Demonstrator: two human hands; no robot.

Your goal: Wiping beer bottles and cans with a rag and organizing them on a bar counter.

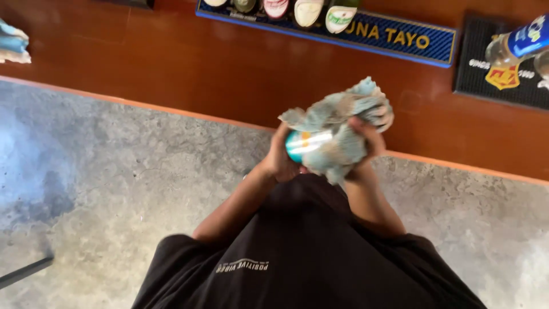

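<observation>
My left hand (278, 159) grips a teal and white can (303, 143), held chest-high in front of my black shirt. My right hand (369, 137) is closed on a crumpled pale blue-grey cloth (343, 117) that is pressed around the can's right side and top. The cloth hides most of the can. Both hands are close together, just in front of the wooden bar counter's (229, 68) edge.
A blue bar mat (400, 37) with several bottles stands at the counter's far side. A black mat (497, 80) with a blue-labelled bottle (523, 40) is at the right. Folded cloths (12, 43) lie at the far left. Below me is grey concrete floor (114, 189).
</observation>
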